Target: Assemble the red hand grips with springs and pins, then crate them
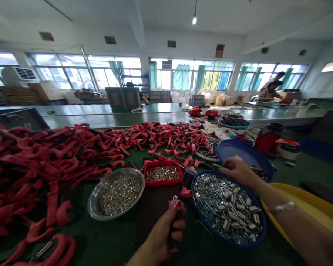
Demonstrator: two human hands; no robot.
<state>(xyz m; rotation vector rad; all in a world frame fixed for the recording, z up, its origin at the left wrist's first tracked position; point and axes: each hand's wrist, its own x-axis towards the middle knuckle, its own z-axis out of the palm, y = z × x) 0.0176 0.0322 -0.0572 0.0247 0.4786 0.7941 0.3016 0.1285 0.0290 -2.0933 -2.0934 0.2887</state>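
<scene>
The handle is at the near middle of the desk, wrapped in the left hand, whose fingers are curled around its shaft and whose thumb lies along it. From the right hand it lies to the left and nearer, with the blue bowl filling the space between them. Its long axis stands roughly upright in the grip, the red end uppermost; the left hand is clearly the nearer, since it has hold of it, and the right is well apart from it. The right hand is over the far right part of the blue bowl, close to the blue plate, its fingers bent and close together; whether anything is pinched in them cannot be told. The handle looks red at the top, with a round opening there and a small shiny metal piece at its tip; its shaft is dark, and a bit of red shows below the fist. Loose washers and ridged metal parts fill the blue bowl. Left of the left hand is the steel bowl, and beyond it the red tray, both holding small metal pieces.
</scene>
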